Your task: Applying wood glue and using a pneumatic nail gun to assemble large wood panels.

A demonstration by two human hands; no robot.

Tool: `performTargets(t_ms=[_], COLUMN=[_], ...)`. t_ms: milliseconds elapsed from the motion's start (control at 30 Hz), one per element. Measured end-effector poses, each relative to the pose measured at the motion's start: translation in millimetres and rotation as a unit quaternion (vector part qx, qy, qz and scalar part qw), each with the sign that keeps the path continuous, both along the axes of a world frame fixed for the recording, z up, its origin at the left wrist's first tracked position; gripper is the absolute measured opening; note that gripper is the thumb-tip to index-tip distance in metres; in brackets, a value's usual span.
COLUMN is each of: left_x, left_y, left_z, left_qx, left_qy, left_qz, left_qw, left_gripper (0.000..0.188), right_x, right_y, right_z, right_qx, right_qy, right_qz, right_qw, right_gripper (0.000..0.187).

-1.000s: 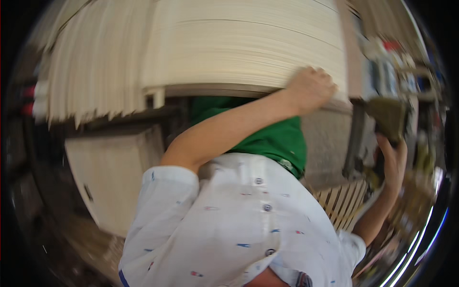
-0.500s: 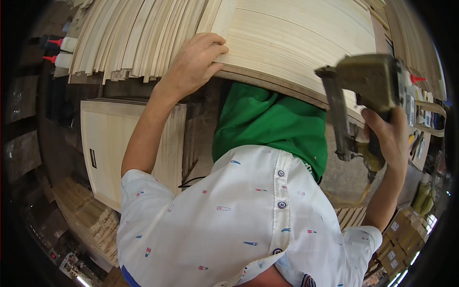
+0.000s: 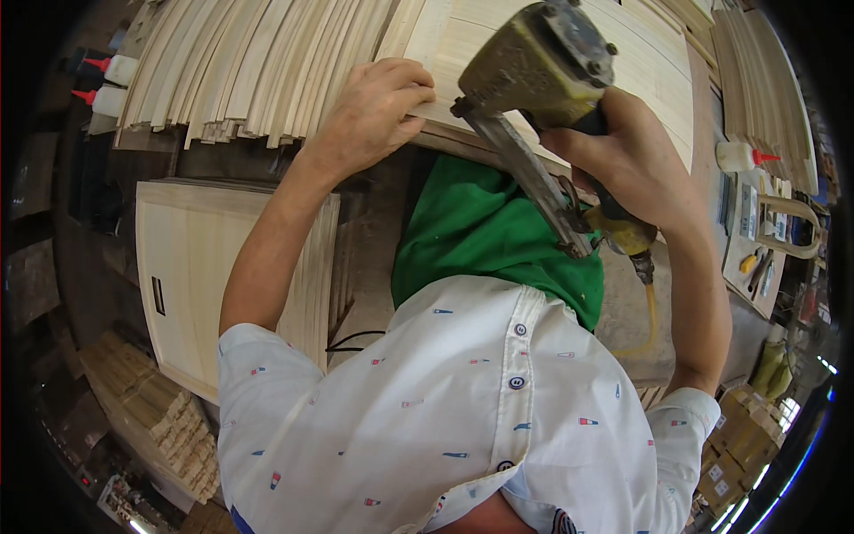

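A pale wooden panel lies on the workbench, its near edge toward me. My left hand rests at its near left corner, fingers curled over the top and thumb at the edge. My right hand grips the handle of a worn, yellowish pneumatic nail gun. The gun is tilted above the panel's near part and hides some of it. A yellow air hose hangs from the fitting at its lower end. Whether the gun's nose touches the wood cannot be seen.
Thin wooden strips lie side by side left of the panel, with more strips at the far right. Glue bottles with red tips stand at the left and right. Stacked panels stand below left. Cardboard boxes sit lower right.
My right hand has brought the nail gun leftward and turned it, from the panel's right side to over its near middle. My left hand stays at the corner, fingers slightly shifted.
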State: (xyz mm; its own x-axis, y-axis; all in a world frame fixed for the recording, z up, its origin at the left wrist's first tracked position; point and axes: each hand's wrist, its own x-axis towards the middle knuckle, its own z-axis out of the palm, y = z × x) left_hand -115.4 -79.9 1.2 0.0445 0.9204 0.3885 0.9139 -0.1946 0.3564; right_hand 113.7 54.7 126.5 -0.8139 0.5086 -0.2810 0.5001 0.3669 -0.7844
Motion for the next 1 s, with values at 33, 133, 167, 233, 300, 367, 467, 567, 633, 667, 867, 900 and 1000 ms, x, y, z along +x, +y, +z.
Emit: performTargets(t_ms=[33,133,167,233,300,367,467,567,633,667,867,900,1000], left_x=[-0.9,-4.3,-4.3,-3.9,-4.3,-4.4,-5.4,-3.2,-0.5,-0.5,-3.2,-1.9,2.5], left_y=[1.7,3.1,3.6,5.5,8.9,4.7,4.6,2.5,3.8,4.1,-1.0,0.2,4.4], left_z=[-0.9,-4.4,-3.1,-2.5,-3.9,-2.8,2.1,6.7,6.4,4.4,8.6,9.5,8.8], left_qx=[0.001,0.02,0.024,0.027,0.055,0.024,-0.011,-0.02,-0.019,-0.004,-0.015,-0.04,-0.043], left_qy=[-0.002,-0.004,-0.007,-0.015,-0.026,-0.023,-0.021,-0.016,-0.01,-0.004,-0.007,-0.012,-0.001], left_qz=[-0.002,-0.017,-0.019,-0.024,-0.032,-0.02,-0.01,-0.005,-0.01,-0.004,-0.001,0.003,0.004], left_qw=[1.0,1.0,1.0,0.999,0.998,0.999,1.0,1.0,1.0,1.0,1.0,0.999,0.999], left_gripper=[0.023,0.02,0.019,0.019,0.019,0.022,0.025,0.026,0.025,0.023,0.026,0.027,0.028], right_x=[-3.7,-15.0,-17.0,-19.5,-19.3,-13.4,9.1,34.7,48.5,48.5,98.0,112.4,146.4], right_y=[-0.2,-6.1,-7.0,-5.3,-2.9,-1.1,-1.7,0.8,6.8,7.6,6.2,10.9,19.1], right_z=[-0.7,-0.2,0.4,-0.9,-8.1,-8.7,5.5,16.9,12.2,14.8,31.8,31.8,22.0], right_qx=[0.001,0.036,0.036,0.062,0.094,0.129,0.14,0.057,0.08,0.086,0.059,0.063,0.071], right_qy=[-0.002,-0.011,-0.013,-0.009,0.005,0.017,-0.003,-0.064,-0.081,-0.116,-0.129,-0.136,-0.175], right_qz=[-0.002,0.013,0.012,0.041,0.042,0.044,0.046,-0.04,-0.042,-0.063,-0.154,-0.162,-0.202], right_qw=[1.0,0.999,0.999,0.997,0.995,0.991,0.989,0.996,0.993,0.988,0.978,0.975,0.961], right_gripper=[0.024,0.024,0.024,0.024,0.025,0.025,0.023,0.032,0.032,0.03,0.024,0.024,0.023])
